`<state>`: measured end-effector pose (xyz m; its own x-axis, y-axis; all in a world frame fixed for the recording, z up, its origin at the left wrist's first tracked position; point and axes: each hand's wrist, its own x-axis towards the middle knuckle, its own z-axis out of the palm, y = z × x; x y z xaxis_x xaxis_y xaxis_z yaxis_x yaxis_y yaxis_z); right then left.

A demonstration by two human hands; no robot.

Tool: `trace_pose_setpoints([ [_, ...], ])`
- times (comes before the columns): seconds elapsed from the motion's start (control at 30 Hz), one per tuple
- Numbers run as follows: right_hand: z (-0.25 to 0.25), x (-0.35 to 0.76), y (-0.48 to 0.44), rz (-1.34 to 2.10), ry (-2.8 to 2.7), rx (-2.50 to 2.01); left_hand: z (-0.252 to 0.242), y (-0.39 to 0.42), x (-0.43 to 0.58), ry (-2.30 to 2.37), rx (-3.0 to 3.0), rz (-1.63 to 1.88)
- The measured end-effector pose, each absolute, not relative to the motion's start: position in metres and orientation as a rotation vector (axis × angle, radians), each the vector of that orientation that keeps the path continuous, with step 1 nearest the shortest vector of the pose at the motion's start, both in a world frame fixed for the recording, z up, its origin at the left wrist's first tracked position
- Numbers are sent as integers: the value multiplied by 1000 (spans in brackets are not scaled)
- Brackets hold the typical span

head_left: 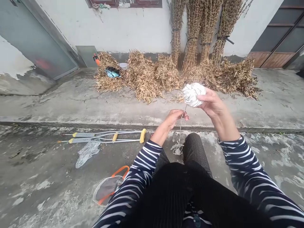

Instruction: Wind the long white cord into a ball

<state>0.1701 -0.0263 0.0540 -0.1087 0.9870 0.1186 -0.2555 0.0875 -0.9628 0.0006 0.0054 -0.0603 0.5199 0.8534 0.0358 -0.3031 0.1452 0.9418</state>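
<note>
A white ball of yarn [193, 94] with dark flecks is held up in my right hand [212, 103], whose fingers wrap its right side. Lower and to the left, my left hand [177, 116] pinches the strand that runs down from the ball. Below my left hand the strand hangs between my knees to a loose tangle of yarn [177, 148] on the ground.
Two crutches [106, 137] and a clear plastic bag [88, 152] lie on the ground at left, with an orange-handled bag [108, 189] nearer me. Beyond the concrete step [71, 109], dried plants [144, 76] are heaped along the wall, with tied bundles [192, 38] upright behind.
</note>
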Motion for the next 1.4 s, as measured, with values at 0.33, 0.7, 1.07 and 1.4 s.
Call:
trace_pose_setpoints([
  [0.33, 52, 170, -38, 1254, -1184, -901, -88, 15, 3, 753, 1194, 804],
  [0.7, 81, 184, -54, 998, -1296, -816, -163, 12, -14, 915, 1245, 770],
  [1.07, 54, 175, -40, 1191, -1233, -882, -106, 4, 9, 822, 1386, 1020],
  [1.4, 51, 178, -39, 1140, -1227, -957, -55, -22, 23, 628, 1133, 1059],
])
